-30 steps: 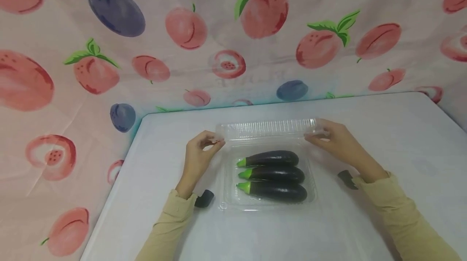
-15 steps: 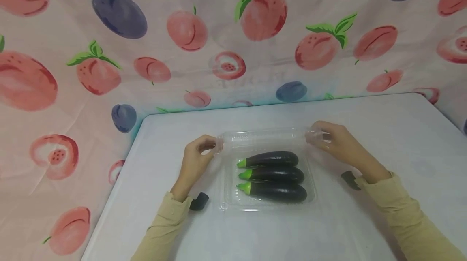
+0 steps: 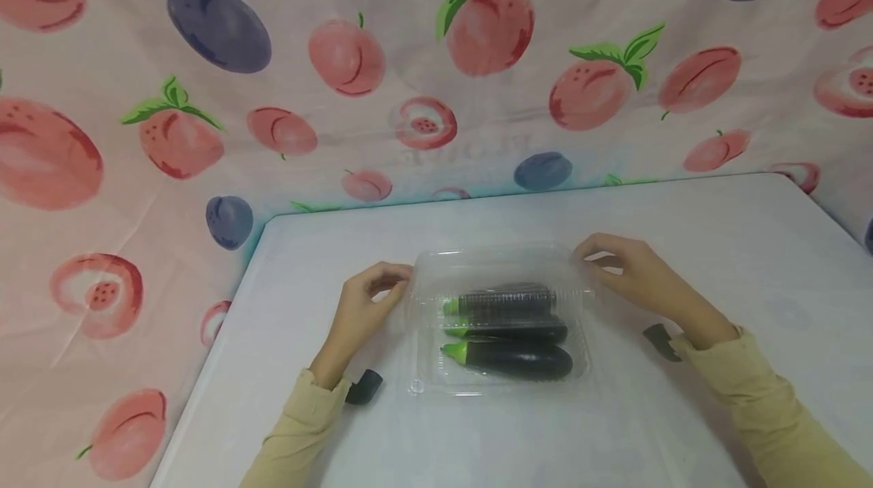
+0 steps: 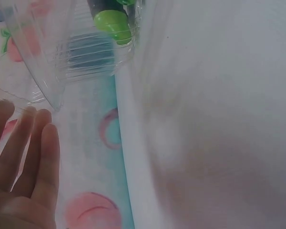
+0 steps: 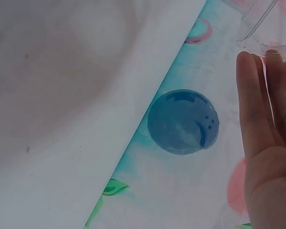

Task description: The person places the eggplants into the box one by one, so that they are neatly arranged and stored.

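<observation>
A clear plastic clamshell container (image 3: 501, 386) lies on the white table with three dark eggplants (image 3: 518, 360) side by side in its base, green stem ends to the left. Its clear lid (image 3: 494, 264) stands tilted over the base, and its ribbed front wall overlaps the two farther eggplants. My left hand (image 3: 368, 302) pinches the lid's left edge between thumb and fingertips. At the opposite edge, my right hand (image 3: 630, 272) pinches the lid the same way. The left wrist view shows a green stem end (image 4: 112, 26) through the plastic; in the right wrist view my fingertips (image 5: 250, 62) meet the lid's rim.
The white table (image 3: 736, 261) ends at the back against a hanging cloth (image 3: 423, 33) printed with peaches and plums. The cloth also runs along the left side. Small black pieces (image 3: 364, 387) show at both wrists by the beige sleeves (image 3: 743, 378).
The lid has swung forward and down from its raised position, now overlapping the farther eggplants. Both hands have come slightly nearer with it. The base and eggplants stay in place.
</observation>
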{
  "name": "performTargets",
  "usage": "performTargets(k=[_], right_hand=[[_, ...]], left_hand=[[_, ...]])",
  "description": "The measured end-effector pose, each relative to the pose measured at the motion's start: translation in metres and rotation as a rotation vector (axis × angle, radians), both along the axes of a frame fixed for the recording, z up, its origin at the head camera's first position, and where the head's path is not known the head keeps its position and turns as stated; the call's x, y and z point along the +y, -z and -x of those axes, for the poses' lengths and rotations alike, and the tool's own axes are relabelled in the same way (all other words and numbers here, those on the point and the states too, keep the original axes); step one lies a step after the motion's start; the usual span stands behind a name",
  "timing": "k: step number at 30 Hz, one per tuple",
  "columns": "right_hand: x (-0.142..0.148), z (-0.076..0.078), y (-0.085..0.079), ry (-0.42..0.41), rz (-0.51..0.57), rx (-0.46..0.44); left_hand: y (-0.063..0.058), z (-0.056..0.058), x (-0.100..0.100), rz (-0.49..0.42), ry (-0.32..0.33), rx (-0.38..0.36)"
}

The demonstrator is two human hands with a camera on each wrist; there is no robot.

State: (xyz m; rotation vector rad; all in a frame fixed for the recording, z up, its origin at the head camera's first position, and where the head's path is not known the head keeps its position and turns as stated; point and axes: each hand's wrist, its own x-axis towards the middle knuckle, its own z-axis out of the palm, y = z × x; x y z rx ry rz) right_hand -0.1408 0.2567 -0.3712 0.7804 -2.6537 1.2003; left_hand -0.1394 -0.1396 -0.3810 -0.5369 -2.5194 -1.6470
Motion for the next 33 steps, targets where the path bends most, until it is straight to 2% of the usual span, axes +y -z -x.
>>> performTargets(k=[6,9,16,17,23,26,33], right_hand=[[-0.002,-0.002,0.002,0.003,-0.007,-0.004],[-0.003,-0.004,0.003,0.007,-0.016,-0.019],[-0.003,-0.007,0.005,0.002,-0.033,-0.049],[-0.003,-0.007,0.005,-0.001,-0.034,-0.05],[-0.004,-0.009,0.006,-0.011,-0.021,-0.066],[-0.005,-0.01,0.005,-0.009,-0.014,-0.07],[-0.006,-0.011,0.007,-0.009,-0.009,-0.042]], left_hand=[[0.012,0.004,-0.004,-0.058,0.031,-0.022],[0.015,0.004,-0.005,-0.059,0.044,-0.025],[0.014,-0.002,-0.005,-0.015,0.042,-0.061],[0.01,-0.005,-0.004,-0.011,0.043,-0.064],[0.012,-0.009,-0.004,-0.001,0.055,-0.038],[0.017,-0.008,-0.005,0.005,0.058,-0.027],[0.019,-0.011,-0.002,-0.002,0.048,-0.017]])
